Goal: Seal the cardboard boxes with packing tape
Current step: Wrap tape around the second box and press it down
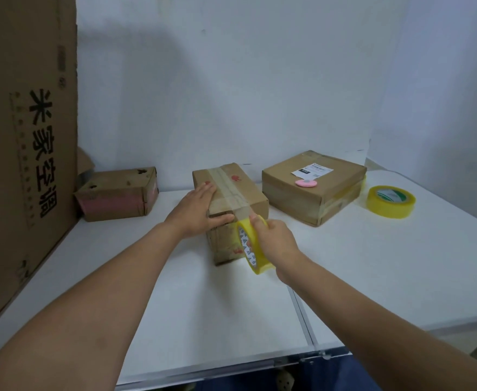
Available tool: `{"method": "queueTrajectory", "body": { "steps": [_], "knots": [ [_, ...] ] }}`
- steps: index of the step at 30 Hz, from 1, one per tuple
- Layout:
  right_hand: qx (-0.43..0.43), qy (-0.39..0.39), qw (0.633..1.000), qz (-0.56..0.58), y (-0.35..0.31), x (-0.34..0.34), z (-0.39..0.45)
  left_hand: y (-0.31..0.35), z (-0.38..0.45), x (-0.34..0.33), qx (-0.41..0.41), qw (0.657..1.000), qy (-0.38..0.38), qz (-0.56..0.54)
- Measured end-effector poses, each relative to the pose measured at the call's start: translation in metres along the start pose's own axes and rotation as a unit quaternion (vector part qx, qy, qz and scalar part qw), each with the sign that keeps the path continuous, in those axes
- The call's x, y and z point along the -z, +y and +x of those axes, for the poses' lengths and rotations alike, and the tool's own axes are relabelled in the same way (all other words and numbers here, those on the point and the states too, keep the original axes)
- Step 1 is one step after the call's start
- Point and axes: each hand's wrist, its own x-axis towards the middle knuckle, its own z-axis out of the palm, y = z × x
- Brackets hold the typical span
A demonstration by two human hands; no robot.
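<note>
1. Head view looks down on a white tabletop (175, 292), and a small brown cardboard box (231, 210) sits near its middle, at about 12 o'clock from the person.
2. That box is worn and scuffed, with faint red marks on its top and on its near face. A strip of glossy clear packing tape (226, 190) runs along the top from the far edge to the near edge and folds over the near top corner.
3. The left hand (196, 210) lies flat on the box's near-left top corner, fingers straight and spread, the thumb pressing along the near top edge; it grips nothing.
4. The right hand (274, 235) grips a yellow roll of packing tape (253, 244), the thumb over the outer rim and a fingertip showing through the core. The roll stands on edge against the box's near face, just under the taped corner, and the tape leads straight up from it onto the box.
5. At about 1 o'clock a wider, flatter brown cardboard box (313, 184) carries a white shipping label (312, 170) and a small pink oval object (306, 183) on its top.
6. At 2 o'clock a second yellow tape roll (391, 201) lies flat on the table, well apart from the hands.
7. At 10 o'clock a low brown box with pinkish sides (117, 194) rests beside a tall cardboard carton printed with black characters (26, 153), which stands at 9 o'clock.
</note>
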Motion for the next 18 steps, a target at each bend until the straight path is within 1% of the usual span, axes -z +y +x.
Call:
{"method": "queueTrajectory", "body": {
  "steps": [4, 9, 12, 15, 18],
  "knots": [
    [0.001, 0.002, 1.000, 0.016, 0.008, -0.004, -0.001, 0.001, 0.000, 0.000, -0.006, 1.000, 0.008, -0.005],
    [0.019, 0.016, 1.000, -0.005, 0.014, -0.007, -0.002, 0.002, 0.000, 0.002, -0.006, 1.000, 0.008, -0.012],
    [0.023, 0.015, 1.000, 0.001, 0.017, -0.011, -0.001, 0.001, 0.001, 0.002, -0.006, 1.000, 0.007, -0.015],
    [0.012, 0.014, 1.000, -0.005, 0.024, -0.013, 0.001, -0.001, 0.003, 0.001, -0.009, 1.000, -0.002, -0.011],
    [0.000, 0.008, 1.000, 0.017, 0.031, -0.017, 0.001, -0.003, 0.003, 0.000, -0.007, 1.000, -0.019, -0.008]
  ]
}}
